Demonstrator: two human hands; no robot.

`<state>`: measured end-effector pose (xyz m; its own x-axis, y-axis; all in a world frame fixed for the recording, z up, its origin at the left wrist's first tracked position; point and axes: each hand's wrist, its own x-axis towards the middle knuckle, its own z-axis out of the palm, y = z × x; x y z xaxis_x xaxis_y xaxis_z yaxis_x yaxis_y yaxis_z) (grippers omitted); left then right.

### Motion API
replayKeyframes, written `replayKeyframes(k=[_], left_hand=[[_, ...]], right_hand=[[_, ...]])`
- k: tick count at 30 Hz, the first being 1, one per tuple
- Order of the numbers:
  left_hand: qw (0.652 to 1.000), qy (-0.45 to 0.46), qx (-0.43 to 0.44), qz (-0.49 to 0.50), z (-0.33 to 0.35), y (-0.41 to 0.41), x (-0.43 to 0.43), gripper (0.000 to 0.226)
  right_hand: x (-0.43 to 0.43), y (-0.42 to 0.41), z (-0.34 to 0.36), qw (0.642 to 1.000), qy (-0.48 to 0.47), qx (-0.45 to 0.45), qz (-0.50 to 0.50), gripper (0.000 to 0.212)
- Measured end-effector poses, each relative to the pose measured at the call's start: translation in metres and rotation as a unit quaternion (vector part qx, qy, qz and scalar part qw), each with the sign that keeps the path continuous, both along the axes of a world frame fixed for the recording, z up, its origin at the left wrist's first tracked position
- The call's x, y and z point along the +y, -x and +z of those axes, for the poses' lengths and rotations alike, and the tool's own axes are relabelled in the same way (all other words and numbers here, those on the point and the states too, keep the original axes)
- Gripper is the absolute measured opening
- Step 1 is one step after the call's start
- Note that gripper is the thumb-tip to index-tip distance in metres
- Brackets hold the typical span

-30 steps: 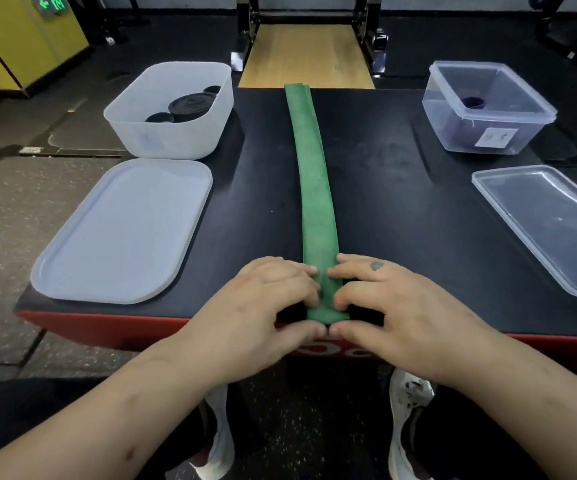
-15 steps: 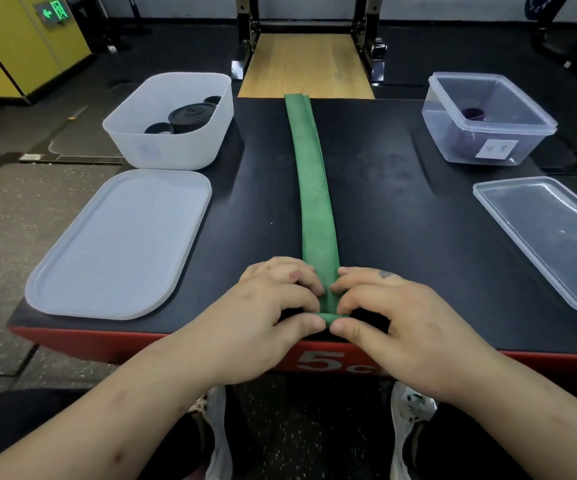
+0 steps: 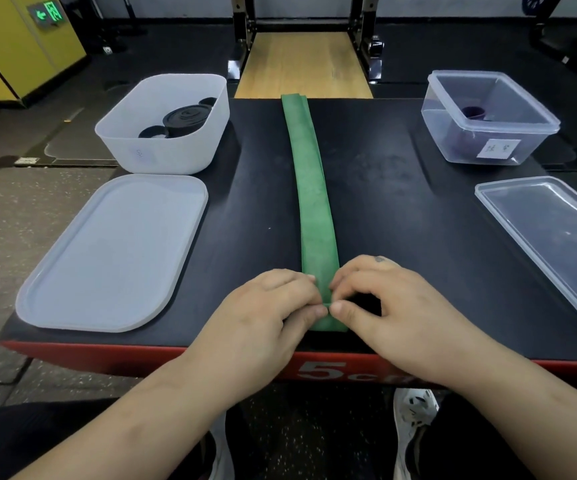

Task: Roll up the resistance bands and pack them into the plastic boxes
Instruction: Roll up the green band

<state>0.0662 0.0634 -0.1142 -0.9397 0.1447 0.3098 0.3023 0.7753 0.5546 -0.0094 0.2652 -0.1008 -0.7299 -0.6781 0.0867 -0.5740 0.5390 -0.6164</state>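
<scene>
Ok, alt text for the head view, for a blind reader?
The left hand and right hand pinch the near end of a green resistance band lying straight along a black table. A white box of black rolled bands stands far left behind its white lid; a clear box with a purple roll far right behind its clear lid.

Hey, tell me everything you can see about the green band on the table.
The green band is a long flat strip, matte and rubbery-looking, with two layers showing at its far end. It lies straight down the middle of the black table, from far edge to near edge. The left hand and right hand pinch its near end, where a small fold shows.
</scene>
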Motion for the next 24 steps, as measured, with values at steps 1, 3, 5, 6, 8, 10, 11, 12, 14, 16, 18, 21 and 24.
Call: replayKeyframes(k=[1,3,5,6,8,10,11,12,14,16,18,21,24], left_hand=[[1.000,-0.002,-0.003,0.006,0.000,0.000,0.000,0.020],[1.000,-0.006,-0.005,0.011,-0.002,0.002,0.000,0.022],[1.000,-0.004,-0.002,0.014,-0.003,0.004,0.000,0.021],[1.000,0.000,0.002,0.016,-0.004,0.005,0.000,0.021],[1.000,0.010,0.009,0.022,-0.006,0.006,0.001,0.020],[1.000,0.010,0.009,0.028,-0.007,0.006,0.000,0.020],[0.999,0.009,0.009,0.031,-0.007,0.006,-0.001,0.020],[0.999,0.009,0.010,0.033,-0.008,0.007,-0.001,0.019],[0.999,0.008,0.012,0.031,-0.007,0.007,0.000,0.020],[1.000,0.014,0.013,0.017,-0.006,0.006,-0.002,0.022],[0.999,0.033,0.013,-0.010,-0.004,0.003,-0.008,0.022],[0.998,0.045,-0.001,-0.034,-0.001,0.002,-0.018,0.037],[0.998,0.045,0.001,-0.037,-0.003,0.006,-0.020,0.034]], right_hand=[[0.000,-0.002,0.001,1.000,0.011,-0.003,-0.004,0.006],[0.000,-0.004,0.001,1.000,0.016,0.003,0.001,0.008],[0.001,-0.006,-0.002,0.999,0.015,0.037,0.008,0.008],[0.002,-0.008,-0.004,0.998,0.019,0.058,0.005,0.010],[0.005,-0.013,-0.007,0.996,0.015,0.092,-0.005,0.013],[0.006,-0.020,-0.009,0.994,-0.009,0.111,-0.008,0.025],[0.006,-0.022,-0.010,0.993,-0.021,0.116,-0.009,0.032],[0.006,-0.023,-0.012,0.992,-0.026,0.122,-0.010,0.036],[0.004,-0.023,-0.014,0.992,-0.028,0.123,-0.012,0.035],[0.003,-0.020,-0.014,0.992,-0.025,0.124,-0.008,0.033],[0.002,-0.018,-0.012,0.992,-0.013,0.122,0.005,0.033],[0.003,-0.010,-0.011,0.993,-0.012,0.112,0.023,0.036],[0.003,-0.003,-0.009,0.993,-0.026,0.108,0.036,0.040]])
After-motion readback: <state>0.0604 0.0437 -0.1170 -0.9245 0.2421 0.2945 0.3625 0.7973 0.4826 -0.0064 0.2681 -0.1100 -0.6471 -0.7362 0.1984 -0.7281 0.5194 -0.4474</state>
